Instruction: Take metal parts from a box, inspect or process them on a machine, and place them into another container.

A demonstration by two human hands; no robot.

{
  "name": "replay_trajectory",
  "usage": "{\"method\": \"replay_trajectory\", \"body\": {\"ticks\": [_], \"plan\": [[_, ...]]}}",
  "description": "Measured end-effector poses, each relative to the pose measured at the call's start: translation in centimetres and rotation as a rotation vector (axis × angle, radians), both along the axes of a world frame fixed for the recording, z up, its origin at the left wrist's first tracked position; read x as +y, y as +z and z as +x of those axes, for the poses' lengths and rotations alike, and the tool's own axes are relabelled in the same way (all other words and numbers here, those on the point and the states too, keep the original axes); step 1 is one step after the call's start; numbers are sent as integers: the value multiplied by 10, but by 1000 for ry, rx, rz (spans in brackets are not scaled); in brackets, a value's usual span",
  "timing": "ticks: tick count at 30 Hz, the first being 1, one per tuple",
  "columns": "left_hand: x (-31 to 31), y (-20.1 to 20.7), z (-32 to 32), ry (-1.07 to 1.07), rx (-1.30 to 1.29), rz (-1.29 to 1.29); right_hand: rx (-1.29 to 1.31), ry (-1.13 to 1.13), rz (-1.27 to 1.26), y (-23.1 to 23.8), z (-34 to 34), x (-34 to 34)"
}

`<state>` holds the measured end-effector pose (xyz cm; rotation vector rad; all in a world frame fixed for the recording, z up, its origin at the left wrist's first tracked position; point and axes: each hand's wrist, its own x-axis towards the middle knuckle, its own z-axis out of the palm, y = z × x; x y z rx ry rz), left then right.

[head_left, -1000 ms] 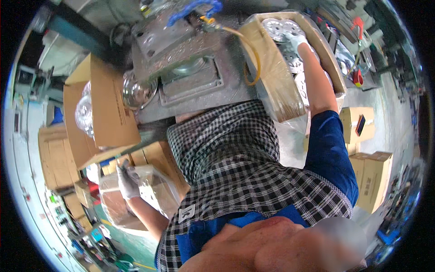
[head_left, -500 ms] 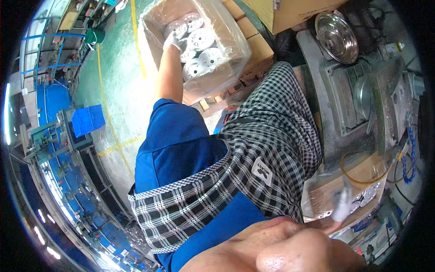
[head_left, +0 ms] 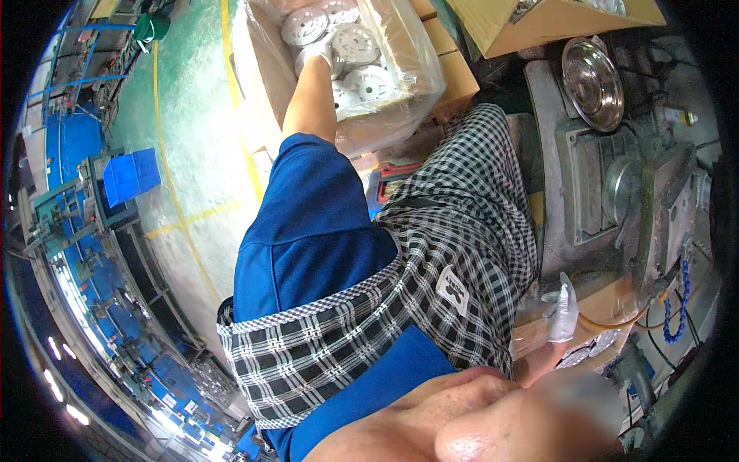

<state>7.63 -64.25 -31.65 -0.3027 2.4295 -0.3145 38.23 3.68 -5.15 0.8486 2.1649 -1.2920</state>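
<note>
Using the machine [head_left: 554, 215] as reference, sides as the worker has them. Change in the last half second: left hand [head_left: 317, 52] has shifted inward across the plastic-lined carton [head_left: 419, 85], left of the machine, and is down among the pale metal discs [head_left: 356, 45]. My read: reach made, no disc lifted clear. Fingers hidden, so can't tell if it's gripping. Right hand [head_left: 563, 314] has come closer to the machine, at its right side by the other box [head_left: 608, 296]; fingers spread, nothing seen in it. Discs lie in both boxes, left and right of the machine. Shiny bowl-shaped part [head_left: 593, 83] sits at the machine's left end, apart from both hands. Writing: apron patch [head_left: 453, 290], light with a dark figure, in front of the machine; lettering too small to read. No legible carton labels.
</note>
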Motion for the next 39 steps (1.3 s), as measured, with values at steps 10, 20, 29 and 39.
{"method": "replay_trajectory", "body": {"ticks": [10,20,29,39], "plan": [[16,101,16,1000,605,1248,12,-6,-35,8,-5,3],[119,267,28,573,715,2097,58,95,-219,-8,-45,-23],[343,307,26,-259,15,1678,557,49,-1022,-41,-81,-60],[454,302,58,-875,-92,1772,788,-758,-1031,-14,-66,-45]]}}
